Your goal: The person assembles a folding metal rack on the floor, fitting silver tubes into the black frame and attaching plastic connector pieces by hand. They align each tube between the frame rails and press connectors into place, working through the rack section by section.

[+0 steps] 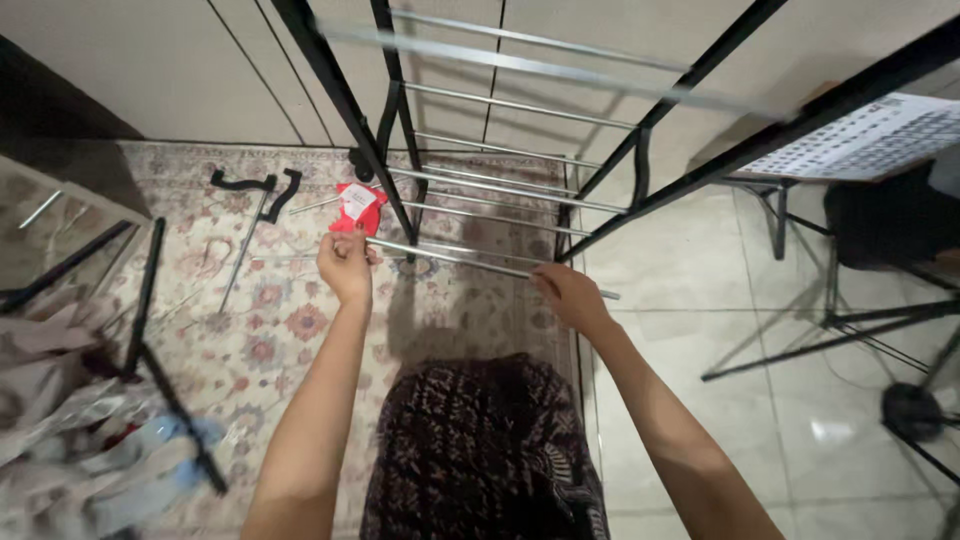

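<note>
2 hands (345,265) (568,293) grip 1 rod (470,261).

A floral patterned rug (270,310) covered the floor on the left, meeting glossy pale floor tiles (690,330) on the right. Cream panelled walls (170,70) rose behind, and a black tripod stand (840,320) stood at right.

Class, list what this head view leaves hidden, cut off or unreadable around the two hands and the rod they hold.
- Rod: both ends covered by the left hand and right hand.
- Rack: top cut off by the frame edge.
- Red packet: contents too small to tell.
- Rug: partly hidden by the patterned skirt.
</note>
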### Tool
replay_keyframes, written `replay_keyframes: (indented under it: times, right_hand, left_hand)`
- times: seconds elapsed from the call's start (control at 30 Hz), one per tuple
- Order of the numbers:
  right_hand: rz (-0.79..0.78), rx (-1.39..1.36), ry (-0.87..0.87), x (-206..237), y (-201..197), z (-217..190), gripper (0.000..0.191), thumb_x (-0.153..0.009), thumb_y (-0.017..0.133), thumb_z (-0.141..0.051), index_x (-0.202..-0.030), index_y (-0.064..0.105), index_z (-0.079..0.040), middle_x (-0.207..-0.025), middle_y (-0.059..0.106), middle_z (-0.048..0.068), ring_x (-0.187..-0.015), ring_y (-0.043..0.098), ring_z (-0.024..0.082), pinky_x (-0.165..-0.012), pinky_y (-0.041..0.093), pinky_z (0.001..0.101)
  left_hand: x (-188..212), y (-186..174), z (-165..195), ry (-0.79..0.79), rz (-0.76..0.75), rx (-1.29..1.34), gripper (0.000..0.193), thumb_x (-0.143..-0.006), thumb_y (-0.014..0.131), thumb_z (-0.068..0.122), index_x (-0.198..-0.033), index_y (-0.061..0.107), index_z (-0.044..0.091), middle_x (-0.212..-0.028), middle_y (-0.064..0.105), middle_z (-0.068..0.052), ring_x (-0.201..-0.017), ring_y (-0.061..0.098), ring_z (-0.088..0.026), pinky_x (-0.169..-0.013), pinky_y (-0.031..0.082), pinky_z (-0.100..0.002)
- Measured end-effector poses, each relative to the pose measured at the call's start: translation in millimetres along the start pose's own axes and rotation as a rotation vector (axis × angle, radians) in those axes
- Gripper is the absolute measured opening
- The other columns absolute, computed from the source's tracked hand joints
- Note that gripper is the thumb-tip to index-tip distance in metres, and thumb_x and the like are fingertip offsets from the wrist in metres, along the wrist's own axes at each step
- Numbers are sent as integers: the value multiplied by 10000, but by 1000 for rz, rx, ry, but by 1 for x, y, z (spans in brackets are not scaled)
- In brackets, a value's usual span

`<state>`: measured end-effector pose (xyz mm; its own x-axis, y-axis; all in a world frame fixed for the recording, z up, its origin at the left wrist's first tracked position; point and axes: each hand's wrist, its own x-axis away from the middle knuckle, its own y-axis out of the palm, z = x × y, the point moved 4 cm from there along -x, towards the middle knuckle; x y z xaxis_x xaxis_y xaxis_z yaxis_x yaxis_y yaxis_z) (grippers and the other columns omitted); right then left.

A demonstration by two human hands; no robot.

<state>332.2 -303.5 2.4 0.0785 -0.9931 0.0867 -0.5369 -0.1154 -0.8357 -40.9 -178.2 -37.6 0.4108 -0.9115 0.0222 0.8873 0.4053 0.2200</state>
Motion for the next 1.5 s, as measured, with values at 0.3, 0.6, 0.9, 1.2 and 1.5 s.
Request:
replay_keyframes:
  times: [0.3, 0.6, 0.9, 1.2, 1.5]
  right_hand:
    - [401, 57, -362, -24, 36, 15, 199, -992, 643, -263, -1082, 715, -100, -1042, 736, 117, -918, 688, 364, -742, 555, 447]
    - [589, 183, -557, -54, -28, -63, 201, -981, 645, -267, -1109, 717, -129, -1046, 734, 117, -947, 685, 360, -751, 547, 459]
    - [858, 277, -579, -108, -127, -137, 131, -968, 686, -228, -1049, 743, -143, -874, 693, 83, -880, 665, 328, -719, 510, 474]
    - [909, 316, -516, -109, -132, -132, 113, -990, 681, -202, -1056, 754, -147, -871, 687, 65, -898, 646, 299, -785, 471, 441]
    - [904, 294, -566, -114, -132, -134, 111, -998, 680, -203, -1056, 752, -142, -900, 696, 58, -884, 650, 285, -761, 471, 429]
  left_hand:
    - [-17, 11, -45, 189, -179, 53, 111, -1054, 623, 104, -988, 623, 14, -691, 653, -59, -532, 617, -111, -472, 512, -249]
    - [-39, 81, -2, 234, -393, 99, 110, -1040, 629, 145, -1072, 638, 39, -793, 697, -40, -570, 582, -105, -462, 468, -276]
    - [-110, 117, 118, 868, -91, -157, 366, -1059, 550, 116, -1416, 501, 49, -1204, 643, -146, -1033, 643, -214, -851, 549, -327]
    - [-133, 137, 128, 929, -415, -200, 390, -1141, 418, 243, -1456, 502, 29, -1287, 679, -177, -1191, 655, -235, -990, 505, -350]
    - [-134, 159, 119, 726, -637, 13, 437, -1128, 382, 422, -1263, 576, 55, -947, 704, -84, -919, 703, -146, -875, 557, -314]
